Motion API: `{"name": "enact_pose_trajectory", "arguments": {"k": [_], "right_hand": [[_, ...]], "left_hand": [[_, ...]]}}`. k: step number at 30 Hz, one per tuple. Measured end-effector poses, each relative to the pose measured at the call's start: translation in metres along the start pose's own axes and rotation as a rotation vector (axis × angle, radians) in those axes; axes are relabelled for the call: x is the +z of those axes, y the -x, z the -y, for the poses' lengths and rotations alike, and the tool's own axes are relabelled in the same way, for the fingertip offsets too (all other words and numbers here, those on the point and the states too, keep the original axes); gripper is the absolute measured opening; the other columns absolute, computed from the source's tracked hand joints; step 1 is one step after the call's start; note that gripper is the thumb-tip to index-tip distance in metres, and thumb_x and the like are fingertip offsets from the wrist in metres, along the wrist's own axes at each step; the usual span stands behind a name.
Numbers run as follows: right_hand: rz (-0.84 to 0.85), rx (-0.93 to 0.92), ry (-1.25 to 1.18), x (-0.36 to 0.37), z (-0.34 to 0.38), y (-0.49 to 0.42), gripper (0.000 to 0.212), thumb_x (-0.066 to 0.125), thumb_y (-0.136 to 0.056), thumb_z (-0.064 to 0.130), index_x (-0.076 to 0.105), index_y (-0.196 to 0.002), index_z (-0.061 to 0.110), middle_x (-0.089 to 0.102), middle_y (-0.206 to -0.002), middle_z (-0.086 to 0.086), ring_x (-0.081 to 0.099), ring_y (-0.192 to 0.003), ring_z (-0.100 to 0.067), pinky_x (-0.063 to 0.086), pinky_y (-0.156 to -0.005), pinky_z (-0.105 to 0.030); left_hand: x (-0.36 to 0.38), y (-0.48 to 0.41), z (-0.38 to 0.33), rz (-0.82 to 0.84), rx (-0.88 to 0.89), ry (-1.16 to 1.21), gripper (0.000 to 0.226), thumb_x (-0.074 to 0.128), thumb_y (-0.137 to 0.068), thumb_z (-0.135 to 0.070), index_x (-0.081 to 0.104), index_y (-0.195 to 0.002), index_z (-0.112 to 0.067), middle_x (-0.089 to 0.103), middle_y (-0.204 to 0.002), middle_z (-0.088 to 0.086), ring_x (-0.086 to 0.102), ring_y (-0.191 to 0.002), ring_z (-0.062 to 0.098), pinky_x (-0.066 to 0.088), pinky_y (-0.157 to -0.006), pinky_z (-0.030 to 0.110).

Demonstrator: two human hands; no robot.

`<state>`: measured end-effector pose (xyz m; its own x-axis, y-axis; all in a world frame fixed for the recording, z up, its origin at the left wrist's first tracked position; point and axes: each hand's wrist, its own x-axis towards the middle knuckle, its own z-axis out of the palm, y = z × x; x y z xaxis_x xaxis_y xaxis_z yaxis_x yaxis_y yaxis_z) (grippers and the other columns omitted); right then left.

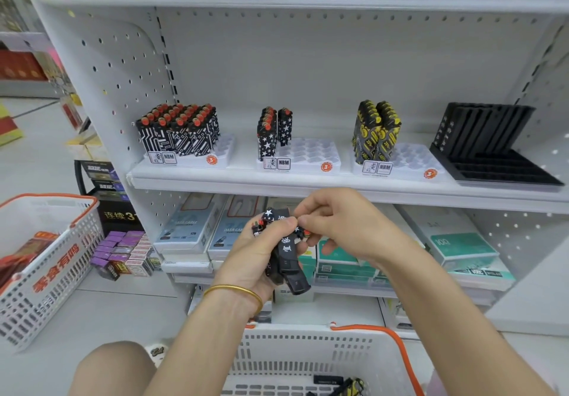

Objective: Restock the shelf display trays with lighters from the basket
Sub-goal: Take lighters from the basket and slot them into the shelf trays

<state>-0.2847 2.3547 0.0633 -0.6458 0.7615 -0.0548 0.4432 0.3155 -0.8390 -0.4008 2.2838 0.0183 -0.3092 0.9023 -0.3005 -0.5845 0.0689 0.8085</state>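
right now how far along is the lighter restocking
Looks done: the white tray of black-and-white maze-print lighters is nearly full. In hand: the left hand grips a bunch of black star-print lighters and the right hand pinches one. Left: the white star-lighter tray and the white tray of yellow-and-black lighters show many bare slots, the black ribbed tray holds nothing, and the white plastic basket holds more lighters.

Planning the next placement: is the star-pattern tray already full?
No, the star-pattern tray holds lighters only at its left end; most slots sit empty.
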Motion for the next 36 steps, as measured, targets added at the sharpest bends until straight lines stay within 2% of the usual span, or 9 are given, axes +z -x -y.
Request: {"name": "enact_pose_trajectory", "arguments": {"k": [3, 7, 11, 14, 16, 21, 24, 30, 36], "right_hand": [[-0.084, -0.005, -0.007, -0.001, 0.002, 0.002, 0.016, 0.047, -0.095, 0.008, 0.06, -0.087, 0.016, 0.061, -0.084, -0.005, 0.071, -0.071, -0.023, 0.058, -0.058, -0.036], [-0.178, -0.027, 0.017, -0.002, 0.006, 0.005, 0.026, 0.044, -0.096, 0.007, 0.055, -0.079, 0.022, 0.063, -0.078, -0.008, 0.07, -0.067, -0.03, 0.056, -0.07, -0.051], [-0.181, -0.076, 0.054, -0.003, 0.014, 0.008, 0.013, 0.054, -0.091, 0.007, 0.063, -0.093, 0.016, 0.066, -0.076, -0.012, 0.068, -0.067, -0.028, 0.057, -0.074, -0.042], [-0.227, -0.153, 0.176, -0.007, 0.023, 0.009, 0.022, 0.062, -0.085, 0.004, 0.065, -0.098, 0.022, 0.062, -0.079, 0.0, 0.06, -0.064, -0.015, 0.052, -0.07, -0.029], [-0.299, -0.2, 0.179, -0.015, 0.033, 0.003, 0.025, 0.064, -0.084, 0.005, 0.061, -0.1, 0.024, 0.058, -0.079, 0.006, 0.057, -0.068, -0.012, 0.051, -0.071, -0.032], [-0.504, -0.291, 0.238, -0.049, 0.061, -0.047, 0.022, 0.066, -0.078, 0.004, 0.057, -0.086, 0.023, 0.06, -0.082, 0.003, 0.06, -0.085, -0.022, 0.053, -0.079, -0.042], [-0.454, -0.305, 0.349, -0.058, 0.071, -0.078, 0.021, 0.06, -0.08, 0.002, 0.063, -0.097, 0.014, 0.059, -0.091, -0.002, 0.057, -0.085, -0.023, 0.05, -0.073, -0.033], [-0.334, -0.313, 0.533, -0.051, 0.069, -0.107, 0.026, 0.055, -0.086, -0.002, 0.061, -0.109, 0.011, 0.06, -0.109, -0.009, 0.057, -0.097, -0.025, 0.042, -0.073, -0.026], [-0.361, -0.359, 0.684, -0.048, 0.071, -0.116, 0.024, 0.057, -0.089, 0.002, 0.068, -0.107, 0.013, 0.041, -0.101, -0.007, 0.054, -0.096, -0.031, 0.034, -0.07, -0.022]], "left_hand": [[-0.004, 0.0, -0.001, -0.005, -0.005, -0.004, 0.036, 0.068, -0.078, -0.014, 0.055, -0.112, -0.016, 0.071, -0.075, 0.008, 0.063, -0.052, 0.017, 0.045, -0.051, 0.024], [-0.008, 0.003, -0.004, 0.029, -0.007, -0.008, 0.037, 0.07, -0.065, -0.017, 0.057, -0.099, -0.017, 0.071, -0.076, 0.009, 0.061, -0.051, 0.016, 0.044, -0.046, 0.023], [-0.009, 0.004, -0.004, 0.046, -0.014, 0.01, 0.027, 0.067, -0.073, -0.013, 0.058, -0.099, -0.016, 0.07, -0.075, 0.009, 0.059, -0.051, 0.016, 0.044, -0.043, 0.021], [-0.008, 0.003, -0.005, 0.051, -0.046, 0.053, 0.022, 0.065, -0.077, -0.012, 0.058, -0.098, -0.014, 0.069, -0.076, 0.01, 0.059, -0.05, 0.016, 0.044, -0.042, 0.02], [-0.008, 0.001, -0.006, 0.04, -0.084, 0.093, 0.025, 0.067, -0.075, -0.015, 0.058, -0.098, -0.013, 0.068, -0.076, 0.009, 0.058, -0.05, 0.015, 0.044, -0.041, 0.02], [-0.011, -0.01, -0.011, -0.022, -0.143, 0.145, 0.034, 0.07, -0.077, -0.018, 0.06, -0.107, -0.005, 0.07, -0.08, 0.009, 0.062, -0.051, 0.015, 0.046, -0.04, 0.021], [-0.008, -0.013, -0.014, -0.012, -0.146, 0.154, 0.029, 0.072, -0.067, -0.019, 0.062, -0.091, -0.006, 0.07, -0.084, 0.011, 0.062, -0.053, 0.016, 0.047, -0.042, 0.022], [-0.007, -0.016, -0.018, 0.01, -0.163, 0.137, 0.061, 0.074, -0.062, -0.02, 0.058, -0.119, -0.002, 0.069, -0.08, 0.01, 0.064, -0.054, 0.016, 0.049, -0.044, 0.023], [-0.006, -0.02, -0.02, 0.011, -0.158, 0.129, 0.056, 0.074, -0.065, -0.019, 0.058, -0.117, -0.005, 0.07, -0.084, 0.011, 0.064, -0.056, 0.016, 0.05, -0.045, 0.024]]}}
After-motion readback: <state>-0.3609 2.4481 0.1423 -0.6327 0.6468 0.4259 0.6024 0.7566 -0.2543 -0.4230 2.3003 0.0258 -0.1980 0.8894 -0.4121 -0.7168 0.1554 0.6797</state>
